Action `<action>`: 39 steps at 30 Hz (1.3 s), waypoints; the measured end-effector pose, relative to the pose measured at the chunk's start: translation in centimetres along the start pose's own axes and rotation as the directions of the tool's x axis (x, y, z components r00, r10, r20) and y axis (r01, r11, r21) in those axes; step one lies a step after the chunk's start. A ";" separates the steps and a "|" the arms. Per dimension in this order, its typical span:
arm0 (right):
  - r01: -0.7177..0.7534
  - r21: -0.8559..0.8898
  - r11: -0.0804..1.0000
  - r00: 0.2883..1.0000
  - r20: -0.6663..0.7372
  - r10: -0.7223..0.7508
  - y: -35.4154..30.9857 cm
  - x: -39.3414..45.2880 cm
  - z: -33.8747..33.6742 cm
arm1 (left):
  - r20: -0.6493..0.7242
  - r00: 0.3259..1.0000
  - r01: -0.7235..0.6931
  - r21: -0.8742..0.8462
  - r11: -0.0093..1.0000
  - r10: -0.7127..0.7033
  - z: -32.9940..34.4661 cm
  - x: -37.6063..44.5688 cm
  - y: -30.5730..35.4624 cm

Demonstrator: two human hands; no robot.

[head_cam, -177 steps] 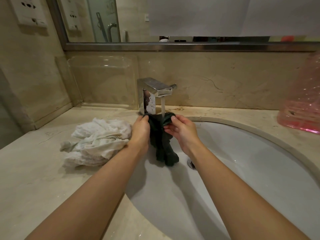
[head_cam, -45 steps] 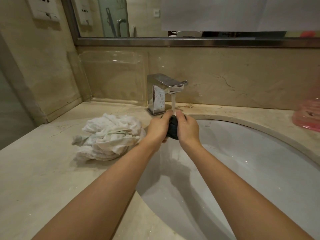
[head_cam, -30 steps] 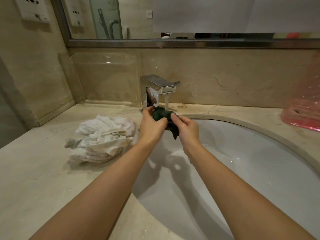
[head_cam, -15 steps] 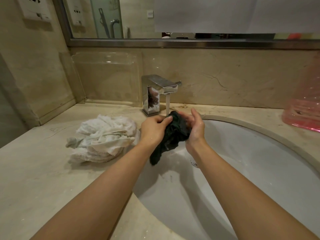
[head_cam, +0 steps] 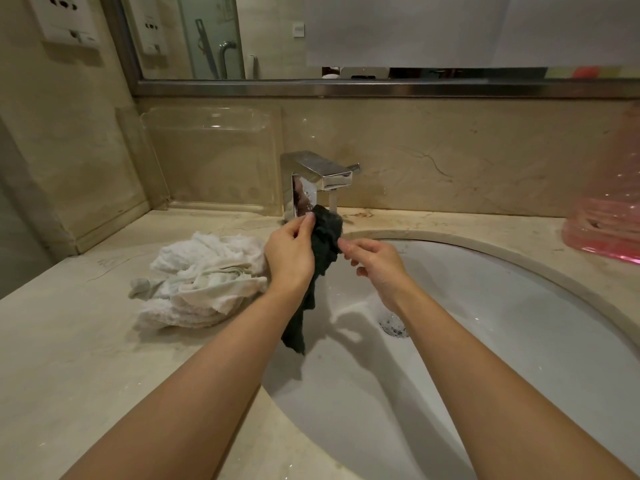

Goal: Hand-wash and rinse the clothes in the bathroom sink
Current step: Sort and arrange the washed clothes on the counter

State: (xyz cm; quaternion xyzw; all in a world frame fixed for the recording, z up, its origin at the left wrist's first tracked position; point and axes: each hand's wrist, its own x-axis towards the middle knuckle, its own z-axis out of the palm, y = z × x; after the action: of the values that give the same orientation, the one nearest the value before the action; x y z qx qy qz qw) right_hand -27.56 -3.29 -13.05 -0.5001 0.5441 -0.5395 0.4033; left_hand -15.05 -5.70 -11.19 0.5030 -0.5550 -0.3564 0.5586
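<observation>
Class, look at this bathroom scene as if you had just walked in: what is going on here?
A person is rinsing a dark cloth under the running tap over the white sink. The left hand pinches the cloth near its top, so that it hangs down into the sink. The right hand touches its edge with the fingertips. A heap of white laundry lies on the counter beside the sink.

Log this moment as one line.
left hand holds dark cloth | under running tap | right hand pinches cloth | white towel on counter
</observation>
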 end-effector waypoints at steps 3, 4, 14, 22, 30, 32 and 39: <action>-0.027 0.116 0.993 0.995 -0.093 0.038 0.4 0.6 -0.1 | 0.054 0.996 0.075 -0.003 0.997 -0.075 -0.1 0.2 -0.2; -0.042 0.204 0.978 0.988 -0.136 0.071 0.5 0.8 -0.2 | 0.082 0.993 0.087 0.001 0.996 -0.087 -0.1 0.2 -0.1; -0.111 0.179 0.978 0.994 0.000 0.113 0.6 0.8 0.2 | 0.194 0.955 0.240 -0.065 0.969 -0.223 -0.1 0.2 -0.1; -0.052 0.167 0.985 0.986 -0.149 0.077 0.3 0.6 0.8 | 0.149 0.976 0.171 -0.083 0.982 -0.157 0.3 0.4 -0.5; -0.050 0.571 0.820 0.902 -0.327 0.283 0.2 1.4 -0.4 | 0.151 0.988 0.007 0.196 0.981 -0.037 0.3 0.5 -0.9; -0.049 0.654 0.755 0.916 -0.272 0.295 -0.2 1.2 -0.3 | 0.242 0.965 0.031 0.285 0.958 -0.103 0.4 0.4 -1.2; -0.167 0.622 0.765 0.945 -0.119 0.303 -0.6 0.5 -0.2 | 0.383 0.894 0.046 0.440 0.897 -0.234 0.5 -0.2 -0.8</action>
State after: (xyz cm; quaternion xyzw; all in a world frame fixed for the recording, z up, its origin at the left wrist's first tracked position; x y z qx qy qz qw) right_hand -27.73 -3.75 -12.36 -0.2118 0.4417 -0.6798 0.5458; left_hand -15.40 -5.76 -12.07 0.5605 -0.6881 -0.3701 0.2746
